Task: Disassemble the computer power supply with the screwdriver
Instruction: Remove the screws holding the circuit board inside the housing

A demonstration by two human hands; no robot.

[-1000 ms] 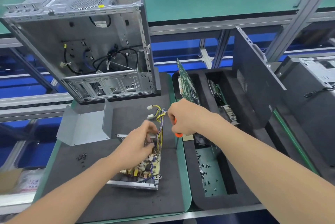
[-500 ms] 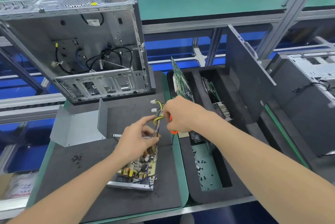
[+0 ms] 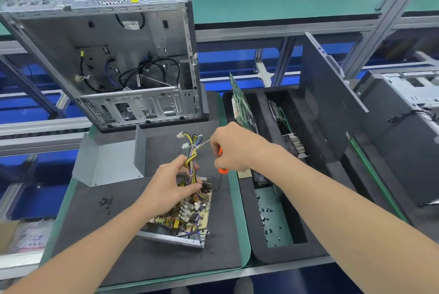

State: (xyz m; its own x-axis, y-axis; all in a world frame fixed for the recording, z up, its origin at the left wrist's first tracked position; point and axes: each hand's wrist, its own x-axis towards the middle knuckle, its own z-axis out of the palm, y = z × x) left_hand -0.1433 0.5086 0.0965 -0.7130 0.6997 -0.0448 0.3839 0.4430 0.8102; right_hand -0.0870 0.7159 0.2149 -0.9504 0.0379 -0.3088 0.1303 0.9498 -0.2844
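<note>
Dull grey sheet metal forms the case [image 3: 133, 39], bright bare metal the power supply [image 3: 171, 239] shell, glossy orange plastic the screwdriver [image 3: 221, 170] handle, and matt, faintly rough dark foam the mat [image 3: 166, 262] and tray [image 3: 285, 253].

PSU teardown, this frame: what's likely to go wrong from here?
1. The left hand grips the wire bundle above the open power supply. Pulling could tilt the unit or strain its wiring.
2. The right hand holds the screwdriver tip-down beside it. A slip might gouge components.
3. Loose screws on the mat could scatter.
</note>
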